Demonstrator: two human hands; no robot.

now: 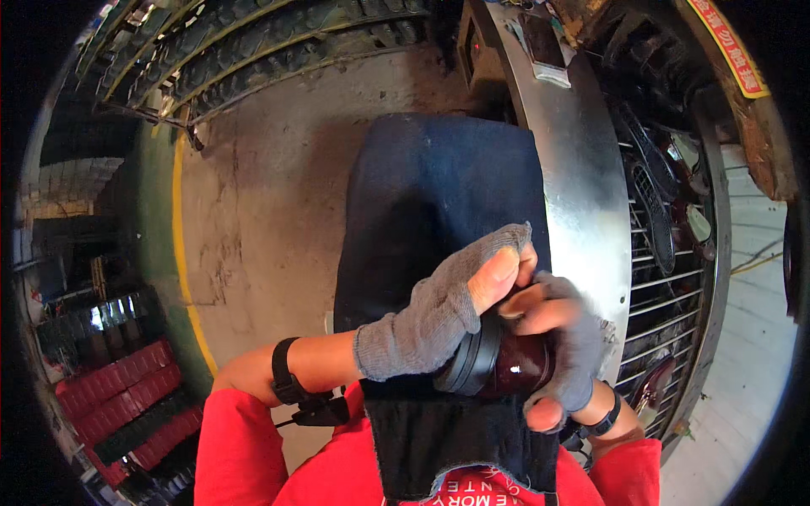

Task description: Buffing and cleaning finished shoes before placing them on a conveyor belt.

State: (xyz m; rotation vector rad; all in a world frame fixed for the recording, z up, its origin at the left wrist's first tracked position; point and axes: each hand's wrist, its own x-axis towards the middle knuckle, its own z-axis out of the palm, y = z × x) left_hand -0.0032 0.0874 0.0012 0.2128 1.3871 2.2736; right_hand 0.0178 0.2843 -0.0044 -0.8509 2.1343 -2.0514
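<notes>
A glossy dark red shoe (521, 363) with a thick black sole (466, 367) lies on its side over my lap, the sole facing left. My left hand (451, 299), in a grey fingerless glove, is closed at the far end of the shoe, thumb on top. My right hand (569, 341), gloved alike and slightly blurred, curls round the shoe's upper from the right. The two hands' fingertips meet over the far end and hide that part of the shoe. A dark blue cloth (443, 190) covers my lap beneath.
Right of me runs a metal ledge (586, 173) bearing a phone-like dark slab (542, 42). Beyond it, a rod conveyor (666, 291) carries shoes and soles (651, 207). Racks of dark shoe parts (278, 51) stand far left; red and black stacks (118, 388) sit at near left.
</notes>
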